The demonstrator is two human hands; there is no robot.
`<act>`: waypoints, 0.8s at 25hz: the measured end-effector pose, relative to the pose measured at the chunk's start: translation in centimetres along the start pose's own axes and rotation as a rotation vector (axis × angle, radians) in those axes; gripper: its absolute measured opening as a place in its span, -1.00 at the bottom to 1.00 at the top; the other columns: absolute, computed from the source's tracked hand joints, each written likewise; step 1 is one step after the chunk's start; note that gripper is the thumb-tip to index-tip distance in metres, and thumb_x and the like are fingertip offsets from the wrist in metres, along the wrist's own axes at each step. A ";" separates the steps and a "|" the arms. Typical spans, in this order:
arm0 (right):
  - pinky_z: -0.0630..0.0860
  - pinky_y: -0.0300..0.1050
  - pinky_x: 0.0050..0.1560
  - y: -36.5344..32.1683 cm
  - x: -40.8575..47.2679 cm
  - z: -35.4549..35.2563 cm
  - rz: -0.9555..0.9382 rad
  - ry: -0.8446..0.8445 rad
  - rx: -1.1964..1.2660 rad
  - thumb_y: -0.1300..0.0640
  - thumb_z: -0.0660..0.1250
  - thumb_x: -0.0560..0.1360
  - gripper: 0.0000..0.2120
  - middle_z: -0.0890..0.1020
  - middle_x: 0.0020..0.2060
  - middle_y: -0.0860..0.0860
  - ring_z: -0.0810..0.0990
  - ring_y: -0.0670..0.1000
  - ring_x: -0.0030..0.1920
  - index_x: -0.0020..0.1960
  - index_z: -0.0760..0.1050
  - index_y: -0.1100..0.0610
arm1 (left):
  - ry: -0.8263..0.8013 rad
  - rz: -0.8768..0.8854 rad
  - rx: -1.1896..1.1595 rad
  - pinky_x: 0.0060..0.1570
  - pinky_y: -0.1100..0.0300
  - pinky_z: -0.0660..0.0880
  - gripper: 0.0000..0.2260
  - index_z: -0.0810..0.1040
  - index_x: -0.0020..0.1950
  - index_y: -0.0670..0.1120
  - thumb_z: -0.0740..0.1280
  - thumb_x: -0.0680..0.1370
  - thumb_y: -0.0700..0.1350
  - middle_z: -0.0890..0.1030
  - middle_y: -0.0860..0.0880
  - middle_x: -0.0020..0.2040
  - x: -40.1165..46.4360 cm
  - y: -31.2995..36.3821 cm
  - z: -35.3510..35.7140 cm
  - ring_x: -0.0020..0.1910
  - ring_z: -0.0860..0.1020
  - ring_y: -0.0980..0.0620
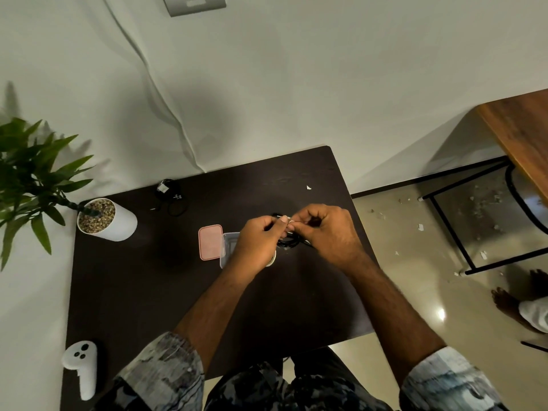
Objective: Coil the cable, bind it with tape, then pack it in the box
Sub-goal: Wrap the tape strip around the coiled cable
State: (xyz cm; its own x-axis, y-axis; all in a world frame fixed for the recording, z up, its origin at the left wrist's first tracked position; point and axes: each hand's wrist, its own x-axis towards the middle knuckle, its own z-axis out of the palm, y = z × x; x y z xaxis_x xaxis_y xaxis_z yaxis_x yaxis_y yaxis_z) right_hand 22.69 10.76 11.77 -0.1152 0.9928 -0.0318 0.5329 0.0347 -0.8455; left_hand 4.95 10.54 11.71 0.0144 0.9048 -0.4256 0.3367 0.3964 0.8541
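Over the middle of the dark table (pixel 148 292), my left hand (pixel 258 244) and my right hand (pixel 326 232) meet, both pinching a coiled black cable (pixel 289 241). A pale strip of tape shows between the fingertips. A tape roll (pixel 271 259) peeks out under my left wrist. The clear plastic box (pixel 227 247) lies just left of my left hand, partly hidden by it. Its pink lid (pixel 210 241) rests flat beside it.
A second black cable bundle (pixel 170 197) lies at the table's far edge. A white plant pot (pixel 106 219) stands far left, and a white controller (pixel 81 366) sits at the near left corner. A wooden table with a black frame (pixel 519 137) stands to the right; another person's feet (pixel 522 295) are on the floor.
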 end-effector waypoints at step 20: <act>0.66 -0.15 -0.04 1.6 -0.4 3.5 0.141 -0.188 0.400 0.19 0.50 0.58 -0.88 0.80 -0.14 0.03 0.78 -0.03 -0.11 0.10 0.72 0.15 | 0.016 -0.083 -0.200 -0.13 0.28 0.59 -0.84 0.71 0.17 -0.02 0.42 0.62 -0.08 0.78 0.07 -0.09 -0.9 -4.2 -2.0 -0.06 0.74 0.14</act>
State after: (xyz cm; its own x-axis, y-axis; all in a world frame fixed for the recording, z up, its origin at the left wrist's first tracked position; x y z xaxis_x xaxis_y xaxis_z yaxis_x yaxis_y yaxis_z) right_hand 20.64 10.03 8.52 -0.2345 0.9454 -0.2262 0.1928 -0.1828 -0.9641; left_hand 1.63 8.37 9.16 -0.0211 0.8696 -0.4933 0.1429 0.4910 0.8594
